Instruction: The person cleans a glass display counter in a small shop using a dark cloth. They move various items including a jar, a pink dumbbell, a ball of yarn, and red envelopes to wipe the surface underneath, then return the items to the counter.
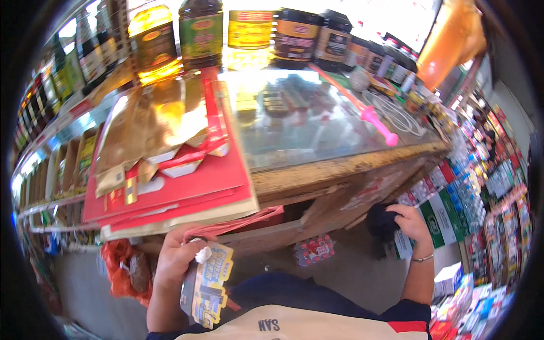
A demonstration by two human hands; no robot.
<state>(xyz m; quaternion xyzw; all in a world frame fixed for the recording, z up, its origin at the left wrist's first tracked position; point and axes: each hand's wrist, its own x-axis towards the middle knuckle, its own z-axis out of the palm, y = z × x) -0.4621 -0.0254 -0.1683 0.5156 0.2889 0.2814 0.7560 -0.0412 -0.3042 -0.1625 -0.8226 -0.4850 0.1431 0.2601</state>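
My left hand (176,255) is closed around a bundle at the counter's near left. In it are a printed die-cut cardboard package (211,284), a loop of pinkish-red string (242,222) and a small crumpled white piece (203,254), perhaps tissue. The string stretches right along the front of the counter. To the right, past the counter's front, my right hand (408,223) has its fingers at a dark, soft-looking item (379,227). That item is blurred, and its kind is unclear. Just above my left hand, red cardboard sheets (204,187) overhang the counter edge.
A glass-topped wooden counter (293,140) bears gold packaging (157,123), a pink-handled stick (378,123) and a white cable (399,114). Large bottles (202,38) line its back. On the floor are a shrink-wrapped pack (315,250), an orange bag (123,267) and green-white cartons (442,216).
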